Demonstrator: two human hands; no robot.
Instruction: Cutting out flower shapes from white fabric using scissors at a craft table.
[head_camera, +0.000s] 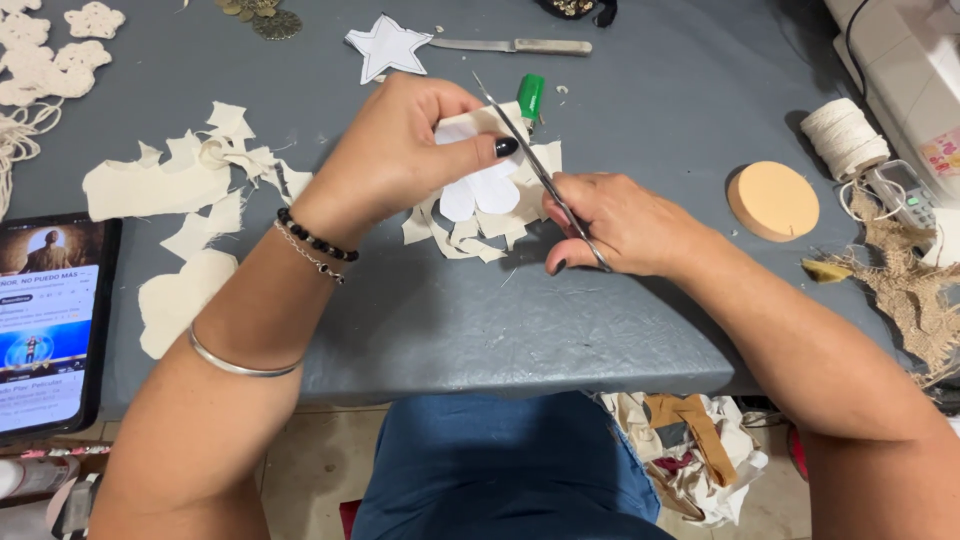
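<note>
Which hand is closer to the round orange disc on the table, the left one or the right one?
Right. The right hand, holding the scissors, is just left of the round orange disc, not touching it. The left hand holds the cream fabric farther left, beyond the scissors.

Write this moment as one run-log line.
left hand: holds fabric piece | right hand: scissors cutting it | surface: grey table

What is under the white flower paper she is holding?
Cream cloth lies right under the white paper flower, its cut edges sticking out. The left hand covers the top part, so that stays hidden.
</note>
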